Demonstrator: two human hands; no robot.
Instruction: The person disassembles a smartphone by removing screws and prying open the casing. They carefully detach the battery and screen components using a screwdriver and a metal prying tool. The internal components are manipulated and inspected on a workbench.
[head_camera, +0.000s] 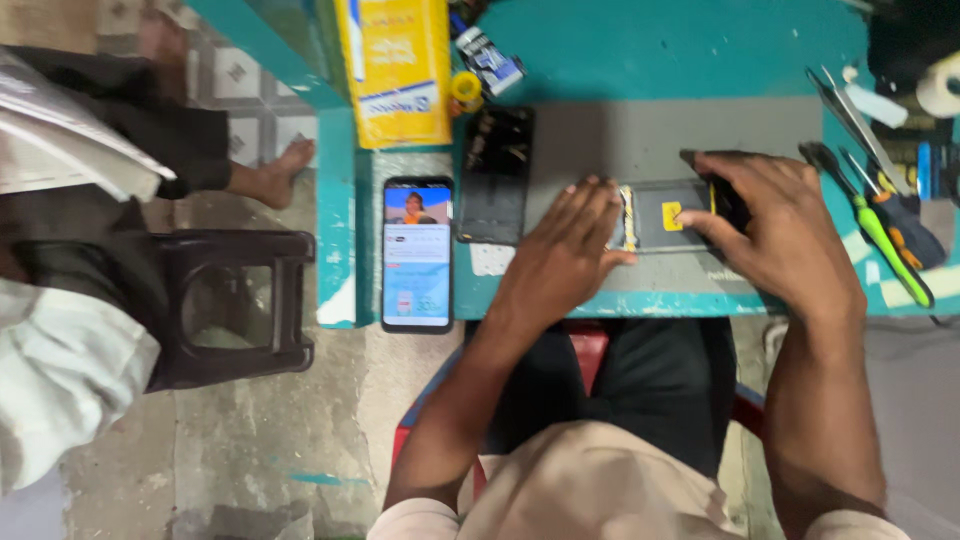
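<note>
**Two hands on an opened phone at a teal workbench**

An opened phone body (665, 215), dark grey with a small yellow patch inside, lies on a grey work mat (640, 135) near the front edge of the teal tabletop (680, 50). The left hand (565, 250) rests flat on the phone's left end, fingers spread and holding nothing. The right hand (775, 225) covers the right end, its fingertips pressing near the yellow patch; whether it pinches a part cannot be told. Just left of the mat lies a dark, stripped phone frame (495, 175), and beyond it, at the bench's left front edge, a lit smartphone (417, 255) shows a bright screen. A yellow carton (398, 65) sits toward the back left corner. Tweezers (850, 110) and a green-handled screwdriver (885, 240) lie at the right edge. A dark plastic stool (235, 305) stands on the floor to the left, beside another person's bare foot (280, 170).
</note>
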